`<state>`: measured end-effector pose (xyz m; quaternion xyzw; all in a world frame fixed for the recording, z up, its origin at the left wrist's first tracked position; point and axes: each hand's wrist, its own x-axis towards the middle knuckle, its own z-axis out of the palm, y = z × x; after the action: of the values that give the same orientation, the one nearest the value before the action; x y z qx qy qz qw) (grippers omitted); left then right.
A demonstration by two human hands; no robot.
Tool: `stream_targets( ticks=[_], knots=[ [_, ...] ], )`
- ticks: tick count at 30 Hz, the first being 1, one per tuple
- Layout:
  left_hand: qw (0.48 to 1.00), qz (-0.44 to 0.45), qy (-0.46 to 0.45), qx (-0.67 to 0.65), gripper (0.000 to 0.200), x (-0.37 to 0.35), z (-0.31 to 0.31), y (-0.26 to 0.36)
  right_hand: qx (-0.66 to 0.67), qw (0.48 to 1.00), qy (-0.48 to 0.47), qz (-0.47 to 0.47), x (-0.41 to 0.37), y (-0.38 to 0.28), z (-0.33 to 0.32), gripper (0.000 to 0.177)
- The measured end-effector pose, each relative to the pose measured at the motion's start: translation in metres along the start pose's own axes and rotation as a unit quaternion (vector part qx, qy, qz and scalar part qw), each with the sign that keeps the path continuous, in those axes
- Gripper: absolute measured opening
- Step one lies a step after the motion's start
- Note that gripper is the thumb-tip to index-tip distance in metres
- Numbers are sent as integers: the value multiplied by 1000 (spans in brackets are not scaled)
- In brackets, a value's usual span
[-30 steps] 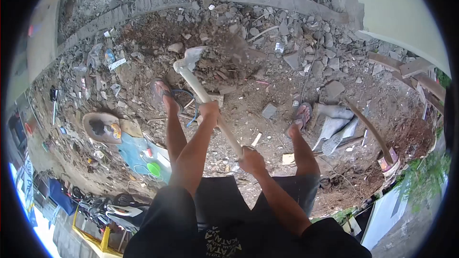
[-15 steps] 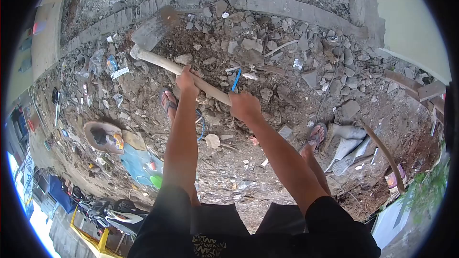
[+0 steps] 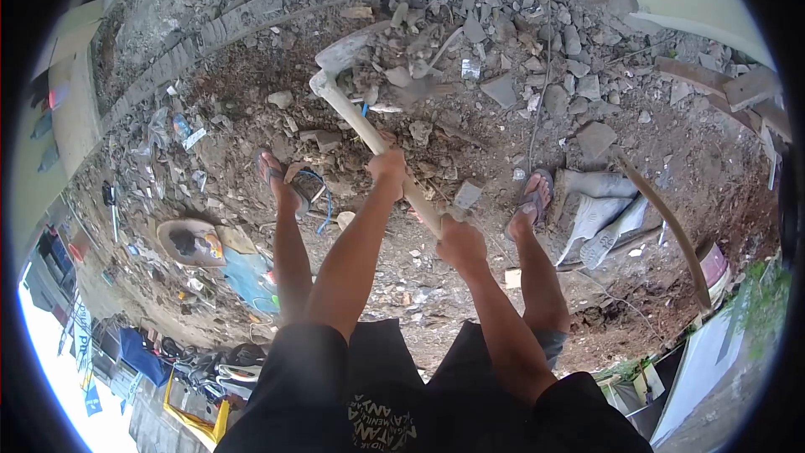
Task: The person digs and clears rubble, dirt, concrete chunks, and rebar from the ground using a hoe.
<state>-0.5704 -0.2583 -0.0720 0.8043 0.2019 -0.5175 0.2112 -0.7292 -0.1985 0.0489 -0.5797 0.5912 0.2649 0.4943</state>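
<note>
Both my hands are closed around the hoe (image 3: 354, 119), its head up beyond my fingers.
My left hand (image 3: 387, 165) wraps the middle of the handle; my right hand (image 3: 461, 243) wraps it near the end closest to me. Past my left fingers, the blade (image 3: 348, 50) lies against or just above the rubble (image 3: 495, 29); I cannot tell which. Grey boots (image 3: 591, 218) lie to the right of my right fingers, with a curved stick (image 3: 671, 220) beyond them.

My left hand (image 3: 386, 168) grips farther forward than my right hand (image 3: 462, 243), both clenched; my bare forearms (image 3: 356, 264) reach out and down, my feet (image 3: 270, 169) wide apart.
</note>
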Motion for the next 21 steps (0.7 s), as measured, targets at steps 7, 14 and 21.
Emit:
stream_targets(
  ticks=[7,14,21],
  knots=[
    [996,-12,-85,-4,9,-59,-67,-155,-11,993,-38,108,-140,13,75,25],
    [983,107,-2,-146,17,-11,-109,-39,-37,998,-19,-55,-30,-31,57,21],
    [946,162,19,-281,19,94,-55,207,40,956,-187,-221,205,-151,-130,31]
  ],
)
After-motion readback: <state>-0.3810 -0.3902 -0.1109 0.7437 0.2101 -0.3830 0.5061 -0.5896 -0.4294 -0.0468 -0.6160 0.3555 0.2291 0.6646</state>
